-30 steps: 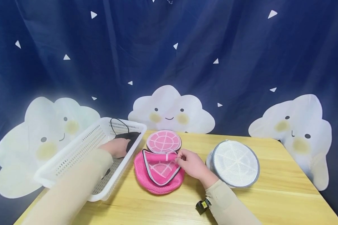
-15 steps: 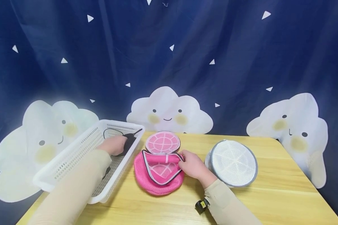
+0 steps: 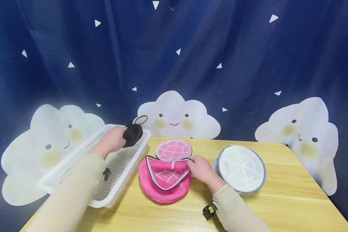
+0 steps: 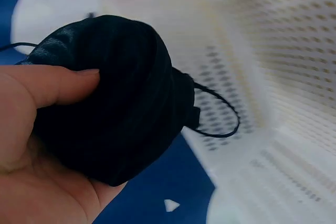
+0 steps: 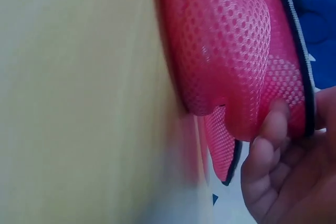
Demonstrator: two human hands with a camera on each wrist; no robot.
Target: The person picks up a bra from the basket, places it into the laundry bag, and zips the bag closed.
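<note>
My left hand (image 3: 111,140) grips a black face mask (image 3: 133,135) with thin cord loops, held over the far right end of the white basket (image 3: 127,178). In the left wrist view the mask (image 4: 121,98) bulges in a rounded fold, my thumb across its face and a loop sticking out to the right. My right hand (image 3: 201,168) pinches the zippered rim of a pink mesh laundry bag (image 3: 165,196) beside the basket. The bag's mouth gapes, and its round lid (image 3: 174,149) lies folded back. From the right wrist view, fingers press against the bag's mesh (image 5: 236,40).
A round white mesh laundry bag (image 3: 242,169) with grey trim stands right of my right hand. Both bags and the basket are on a wooden table (image 3: 295,193). Behind hangs a dark blue curtain (image 3: 235,38) with cloud faces.
My left hand has raised the black face mask from inside the basket to above its rim. My right hand stays at the pink bag's rim, with the mouth held slightly wider.
</note>
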